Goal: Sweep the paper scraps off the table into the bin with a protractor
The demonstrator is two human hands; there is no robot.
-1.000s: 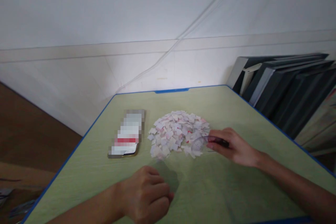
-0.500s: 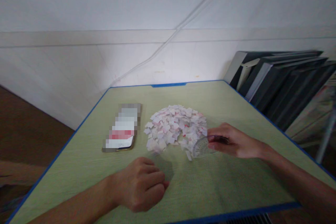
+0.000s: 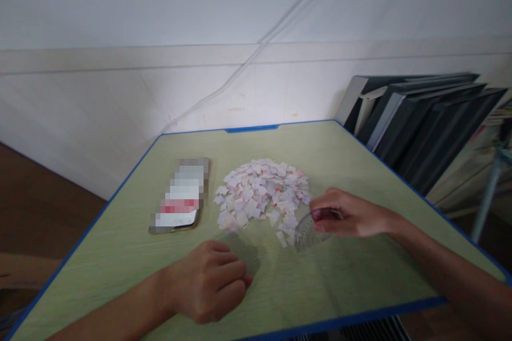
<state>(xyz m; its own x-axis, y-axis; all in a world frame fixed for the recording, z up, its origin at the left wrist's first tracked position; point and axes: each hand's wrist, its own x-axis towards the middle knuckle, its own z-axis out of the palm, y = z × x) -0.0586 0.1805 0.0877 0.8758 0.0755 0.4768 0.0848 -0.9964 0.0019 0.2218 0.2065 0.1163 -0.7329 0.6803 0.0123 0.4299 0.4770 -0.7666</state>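
Observation:
A clear half-round protractor (image 3: 307, 234) is pinched in my right hand (image 3: 352, 213), between thumb and fingers. Its lower edge is down at the board by the front right of a heap of small torn paper pieces (image 3: 256, 186), mostly white with some pink and red. A few loose paper scraps (image 3: 282, 238) lie right beside the protractor's edge. My left hand (image 3: 216, 282) rests as a closed fist on the board in front of the heap, knuckles up, touching no paper. Its palm side is hidden; nothing shows in it.
A phone (image 3: 182, 197) with a blurred screen lies left of the heap. The pale green tabletop (image 3: 132, 256) has a blue rim. Several dark folders or binders (image 3: 436, 122) lean at the right. Behind stands a white wall (image 3: 240, 85) with a cable (image 3: 240, 69).
My right hand has drawn the protractor slightly toward me, and a few scraps now lie apart at the heap's front right. The whole view has shifted a little. My left fist stays put.

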